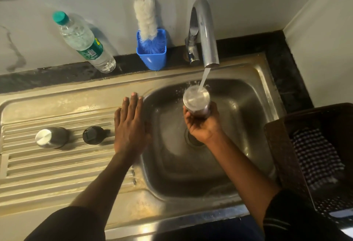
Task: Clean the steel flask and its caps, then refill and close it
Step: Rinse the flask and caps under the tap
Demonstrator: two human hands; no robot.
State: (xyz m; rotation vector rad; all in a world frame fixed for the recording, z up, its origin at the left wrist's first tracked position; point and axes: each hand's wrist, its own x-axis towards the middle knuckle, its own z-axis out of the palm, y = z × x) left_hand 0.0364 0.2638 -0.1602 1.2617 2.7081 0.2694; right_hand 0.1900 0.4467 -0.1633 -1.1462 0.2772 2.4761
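My right hand (200,124) grips a steel cap (196,100) from below, over the sink basin (248,103). Its flat closed end faces up, and water from the tap (205,30) splashes on it. The steel flask (51,137) stands on the ribbed drainboard (47,166) at the left, a shiny flat end upward. Just right of it sits a black inner cap (93,135). My left hand (129,126) is flat with fingers spread, at the drainboard's edge beside the basin, holding nothing.
A clear plastic water bottle (84,42) with a green lid leans on the wall behind the drainboard. A blue holder (151,57) with a white and blue bottle brush (146,17) stands left of the tap. A dark basket (282,145) with a checked cloth (317,156) sits at the right.
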